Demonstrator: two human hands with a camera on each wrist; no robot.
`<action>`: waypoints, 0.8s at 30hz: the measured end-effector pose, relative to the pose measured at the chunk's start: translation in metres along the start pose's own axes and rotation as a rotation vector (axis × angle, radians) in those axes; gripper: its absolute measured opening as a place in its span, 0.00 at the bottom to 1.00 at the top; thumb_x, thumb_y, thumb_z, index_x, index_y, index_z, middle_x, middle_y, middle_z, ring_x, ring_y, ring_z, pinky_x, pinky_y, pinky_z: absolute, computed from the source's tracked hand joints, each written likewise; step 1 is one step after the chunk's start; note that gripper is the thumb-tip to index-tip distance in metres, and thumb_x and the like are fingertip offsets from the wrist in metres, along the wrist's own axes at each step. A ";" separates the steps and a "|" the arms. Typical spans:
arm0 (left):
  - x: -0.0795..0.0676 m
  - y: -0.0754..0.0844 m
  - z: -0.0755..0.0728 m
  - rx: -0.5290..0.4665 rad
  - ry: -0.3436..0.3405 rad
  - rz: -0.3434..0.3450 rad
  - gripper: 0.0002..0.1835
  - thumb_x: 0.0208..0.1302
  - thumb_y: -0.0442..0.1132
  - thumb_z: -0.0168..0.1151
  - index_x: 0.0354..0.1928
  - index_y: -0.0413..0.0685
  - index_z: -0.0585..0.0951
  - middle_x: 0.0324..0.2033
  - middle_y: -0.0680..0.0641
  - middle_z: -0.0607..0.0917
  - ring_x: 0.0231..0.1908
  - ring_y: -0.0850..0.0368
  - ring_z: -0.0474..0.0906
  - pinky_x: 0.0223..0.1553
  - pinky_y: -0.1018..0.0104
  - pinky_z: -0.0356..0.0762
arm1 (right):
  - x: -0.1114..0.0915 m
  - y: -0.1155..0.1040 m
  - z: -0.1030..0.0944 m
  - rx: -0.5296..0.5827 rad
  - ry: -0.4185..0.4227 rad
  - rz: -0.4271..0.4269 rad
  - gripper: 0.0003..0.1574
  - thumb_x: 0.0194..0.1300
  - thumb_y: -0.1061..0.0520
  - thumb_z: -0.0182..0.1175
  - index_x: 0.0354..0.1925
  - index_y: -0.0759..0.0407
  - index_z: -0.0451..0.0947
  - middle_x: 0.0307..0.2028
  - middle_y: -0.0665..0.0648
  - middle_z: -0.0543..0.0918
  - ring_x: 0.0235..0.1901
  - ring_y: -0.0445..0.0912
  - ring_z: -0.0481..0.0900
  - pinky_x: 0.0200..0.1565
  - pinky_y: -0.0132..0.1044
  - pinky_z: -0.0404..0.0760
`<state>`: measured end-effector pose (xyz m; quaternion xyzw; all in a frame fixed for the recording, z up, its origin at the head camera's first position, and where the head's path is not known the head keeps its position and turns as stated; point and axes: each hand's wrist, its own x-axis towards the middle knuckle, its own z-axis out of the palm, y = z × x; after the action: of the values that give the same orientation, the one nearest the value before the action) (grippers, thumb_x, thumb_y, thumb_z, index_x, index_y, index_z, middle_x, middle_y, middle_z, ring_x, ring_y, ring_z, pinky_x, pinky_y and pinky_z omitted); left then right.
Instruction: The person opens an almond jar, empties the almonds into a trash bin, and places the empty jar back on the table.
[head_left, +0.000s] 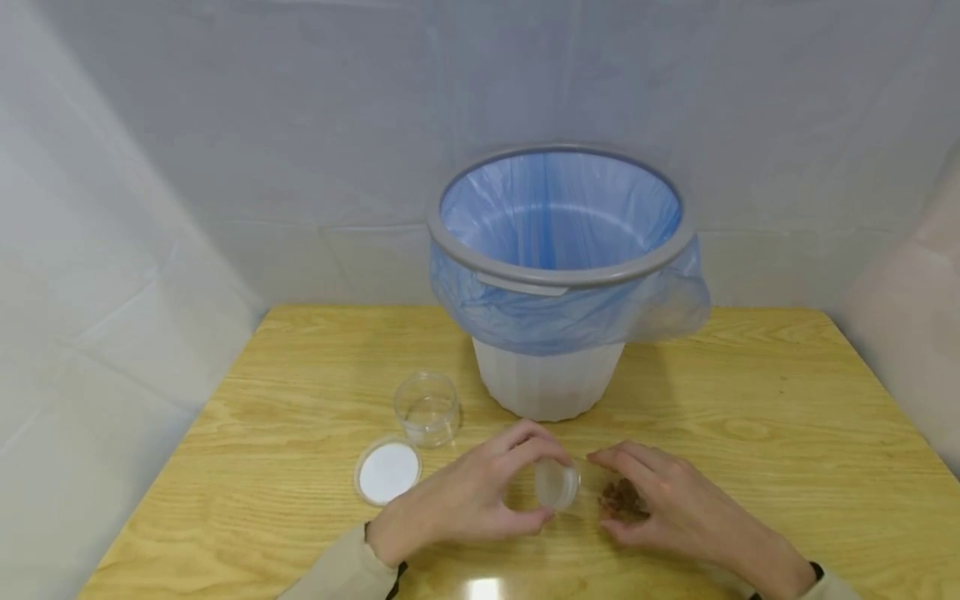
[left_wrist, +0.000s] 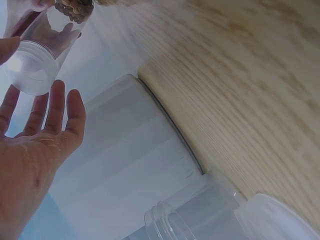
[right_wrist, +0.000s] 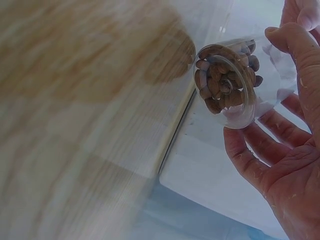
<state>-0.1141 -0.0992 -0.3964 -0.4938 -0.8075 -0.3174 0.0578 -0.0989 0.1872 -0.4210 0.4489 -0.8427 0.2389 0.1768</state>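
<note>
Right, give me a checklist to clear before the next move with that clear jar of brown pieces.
1. Jar held: ok, left hand at its frosted end, right hand around the other.
2. Jar upright: not ok, it leans in the head view.
3. Brown pieces inside the jar: ok, gathered at the right-hand end.
4. Jar's frosted end uncovered: cannot tell.
5. Clear container standing on the table: ok, and it looks empty.
6. Bin lined: ok, blue bag folded over its rim.
</note>
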 end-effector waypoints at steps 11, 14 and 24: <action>-0.001 0.001 0.001 -0.053 0.013 -0.058 0.28 0.59 0.46 0.73 0.61 0.54 0.75 0.54 0.54 0.77 0.49 0.65 0.78 0.53 0.73 0.81 | 0.001 0.000 0.003 -0.010 0.032 -0.036 0.33 0.66 0.37 0.64 0.58 0.58 0.78 0.45 0.49 0.85 0.39 0.38 0.84 0.41 0.23 0.81; -0.001 0.002 0.001 -0.089 -0.003 -0.109 0.28 0.60 0.46 0.73 0.62 0.56 0.75 0.54 0.55 0.77 0.48 0.64 0.78 0.52 0.73 0.81 | 0.001 0.000 0.002 -0.004 0.027 -0.031 0.33 0.66 0.38 0.65 0.58 0.58 0.78 0.45 0.50 0.85 0.39 0.39 0.84 0.41 0.23 0.81; -0.003 0.007 0.001 -0.140 -0.024 -0.246 0.29 0.60 0.51 0.73 0.62 0.57 0.75 0.51 0.56 0.78 0.45 0.66 0.78 0.47 0.71 0.83 | 0.002 0.000 0.002 -0.010 0.030 -0.043 0.33 0.65 0.38 0.66 0.58 0.58 0.78 0.45 0.49 0.85 0.38 0.38 0.84 0.41 0.23 0.81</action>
<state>-0.1066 -0.0989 -0.3948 -0.3979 -0.8383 -0.3718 -0.0260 -0.1000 0.1847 -0.4220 0.4624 -0.8314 0.2373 0.1966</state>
